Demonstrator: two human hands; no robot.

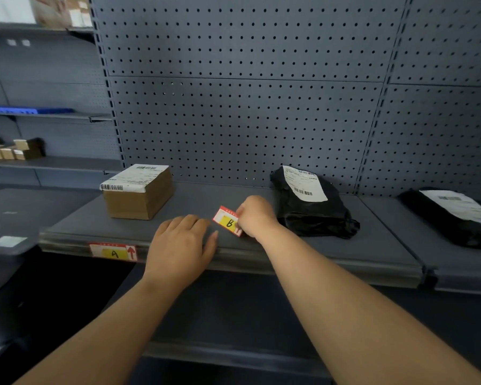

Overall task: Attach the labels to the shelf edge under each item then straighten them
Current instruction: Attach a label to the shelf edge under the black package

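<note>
My right hand (254, 216) pinches a red, white and yellow label marked B (227, 221) just above the grey shelf top, tilted. My left hand (182, 241) lies flat and palm down at the front of the shelf, fingers spread, holding nothing. Label A (113, 252) with a red arrow sits in the clear strip of the shelf edge (303, 263), below a cardboard box (138, 191). To the right of the B label lies a black mailer bag (311, 207) with a white shipping sticker.
A second black mailer bag (456, 218) lies on the neighbouring shelf at right. A pegboard back panel (239, 107) rises behind. Shelves at left hold small cartons (14, 150) and a blue tray (17, 109). A lower shelf (233, 351) juts out beneath my arms.
</note>
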